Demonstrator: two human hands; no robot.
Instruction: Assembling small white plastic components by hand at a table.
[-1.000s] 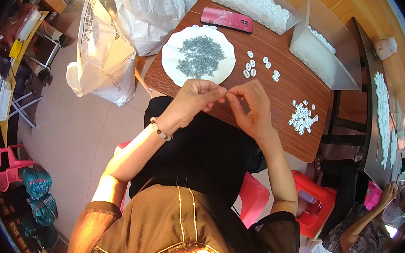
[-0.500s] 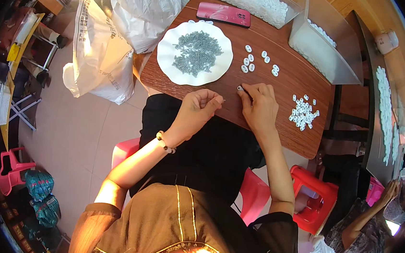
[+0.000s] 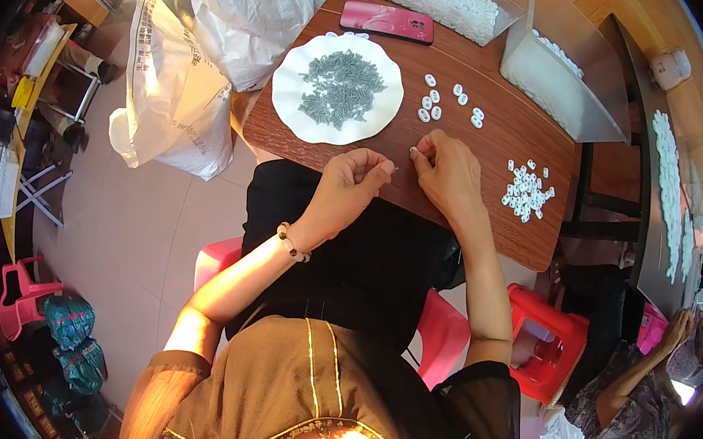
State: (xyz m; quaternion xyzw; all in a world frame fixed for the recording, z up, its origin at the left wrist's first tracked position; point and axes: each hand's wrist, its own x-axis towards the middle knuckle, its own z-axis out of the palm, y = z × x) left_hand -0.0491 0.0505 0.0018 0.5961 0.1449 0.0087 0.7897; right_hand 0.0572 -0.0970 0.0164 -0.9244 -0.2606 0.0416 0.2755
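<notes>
My left hand (image 3: 345,192) is closed in a pinch in front of the white plate. A tiny tip shows at its fingertips, too small to name. To its right, my right hand (image 3: 449,178) pinches a small white plastic piece (image 3: 413,152) between thumb and forefinger, near the table's front edge. A scalloped white plate (image 3: 290,114) holds a heap of small grey screws (image 3: 342,89). Beyond my right hand lie several white oval pieces with dark holes (image 3: 436,97). A pile of smaller white pieces (image 3: 526,193) is at the right.
A pink phone (image 3: 388,22) lies behind the plate. Clear bins of white parts (image 3: 547,82) line the table's far right. White sacks (image 3: 179,87) stand on the floor at left. A red stool (image 3: 545,345) and another person's arm (image 3: 648,362) are at right.
My left hand has shifted slightly right, toward the right hand. My right hand's fingers have drawn up a little, with the white piece still in the pinch.
</notes>
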